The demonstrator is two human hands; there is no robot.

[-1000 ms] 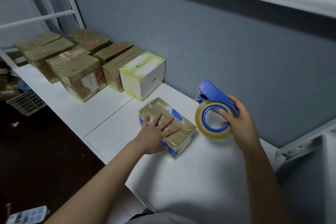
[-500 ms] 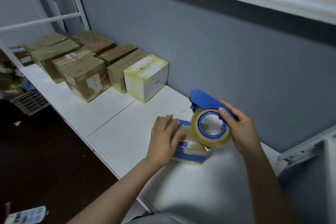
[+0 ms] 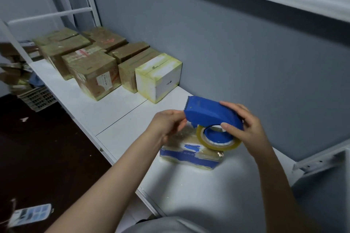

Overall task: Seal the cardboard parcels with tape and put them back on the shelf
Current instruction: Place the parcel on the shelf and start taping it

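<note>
Right hand (image 3: 246, 130) gripping the tape dispenser (image 3: 208, 113), left hand (image 3: 166, 125) pinching its front, we should pull squarely over the parcel (image 3: 189, 154).

Curled left hand (image 3: 166, 123) near curled right hand (image 3: 247, 131)

Both forearms are bare, uncovered all the way from the lower edge of view to the wrists. The left forearm (image 3: 113, 181) is slim and smooth. The right forearm (image 3: 274, 185) looks much the same, widening a little toward the elbow. The left hand (image 3: 166, 125) and the right hand (image 3: 246, 130) are bare too, with slender fingers. On the right hand the thumbnail (image 3: 224, 125) shows, short and plain. Low in the middle, between the arms, a bit of the person's garment (image 3: 166, 226) shows: pale grey cloth, plain and smooth, rounded at its top. So little of it shows that I can't tell what kind of garment it is.
</note>
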